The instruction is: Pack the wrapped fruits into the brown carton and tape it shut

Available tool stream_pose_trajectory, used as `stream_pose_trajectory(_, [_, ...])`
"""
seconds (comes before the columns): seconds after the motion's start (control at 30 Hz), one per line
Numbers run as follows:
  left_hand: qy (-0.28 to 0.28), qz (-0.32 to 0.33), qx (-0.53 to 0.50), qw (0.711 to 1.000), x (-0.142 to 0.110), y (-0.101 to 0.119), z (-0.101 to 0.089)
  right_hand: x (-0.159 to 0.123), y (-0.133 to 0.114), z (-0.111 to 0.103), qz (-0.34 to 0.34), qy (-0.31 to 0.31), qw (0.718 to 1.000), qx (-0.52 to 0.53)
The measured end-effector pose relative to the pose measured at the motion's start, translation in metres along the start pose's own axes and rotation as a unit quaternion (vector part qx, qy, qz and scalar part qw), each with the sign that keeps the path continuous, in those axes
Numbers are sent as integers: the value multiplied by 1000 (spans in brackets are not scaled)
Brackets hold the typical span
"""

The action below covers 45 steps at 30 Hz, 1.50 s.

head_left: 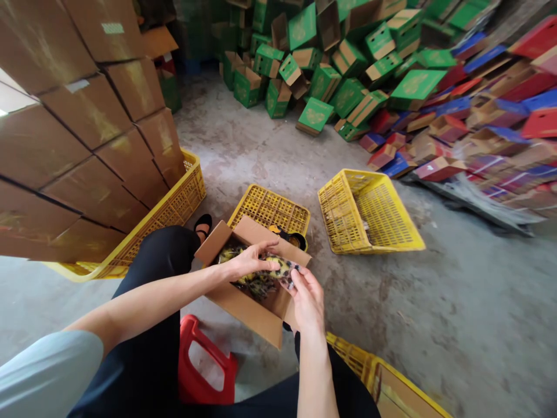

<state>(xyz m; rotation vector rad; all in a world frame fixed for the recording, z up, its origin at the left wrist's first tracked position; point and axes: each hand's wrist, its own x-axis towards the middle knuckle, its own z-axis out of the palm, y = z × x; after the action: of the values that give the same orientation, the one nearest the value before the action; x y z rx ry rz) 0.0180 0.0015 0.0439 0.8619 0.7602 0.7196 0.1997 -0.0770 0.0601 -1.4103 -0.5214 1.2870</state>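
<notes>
An open cardboard box (248, 307) rests in front of me, between my knees, its flaps folded outward. Inside lie several clear plastic packets (256, 285) with yellow and black contents. Above the box I hold one such packet (285, 268), yellow with dark spots under clear film; what it contains I cannot make out. My left hand (252, 261) grips its left part with thumb and fingers. At its right end, my right hand (307, 293) pinches the film.
Beyond the box, an upturned yellow crate (270, 203) lies on the floor, with another yellow crate (369, 215) tilted to its right. Stacked cartons (87, 110) stand left. Green boxes (317, 113) and red-blue boxes (448, 165) pile up behind. A red stool (206, 363) is below me.
</notes>
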Motion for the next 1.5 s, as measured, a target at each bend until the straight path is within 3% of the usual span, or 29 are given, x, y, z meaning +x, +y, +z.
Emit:
stream_pose_trajectory(0.3, [-109, -81, 32, 990, -1, 3, -3, 2, 3, 2, -32, 29, 999, -20])
stream_pose_trajectory(0.6, [-81, -47, 44, 995, 3, -1, -4, 4, 1, 3, -3, -14, 1000, -20])
stream_pose_trajectory(0.73, [-96, -47, 39, 993, 4, -4, -4, 3, 3, 2, -18, 2, 1000, -15])
stream_pose_trajectory(0.83, [-74, -54, 37, 995, 3, -5, -5, 4, 4, -1, -41, 28, 998, -25])
stream_pose_trajectory(0.97, [-23, -183, 7, 983, 3, -4, -7, 5, 4, -3, -78, 34, 996, -23])
stream_pose_trajectory(1.03, [-31, -252, -37, 966, 3, -4, -8, 4, 4, -3, -101, 16, 994, -25])
stream_pose_trajectory(1.1, [-61, -279, -84, 955, 3, -4, -8, 3, 3, -3, -118, -14, 992, -31])
stream_pose_trajectory(1.17, [-77, -259, -121, 955, 4, -5, -9, 3, 3, -3, -124, -47, 990, -39])
stream_pose_trajectory(1.27, [-49, -189, -139, 971, 4, -4, -10, 3, 4, -2, -116, -72, 990, -36])
stream_pose_trajectory(1.5, [-36, -105, -97, 989, 1, -4, -10, 6, 8, -4, -15, 19, 999, -40])
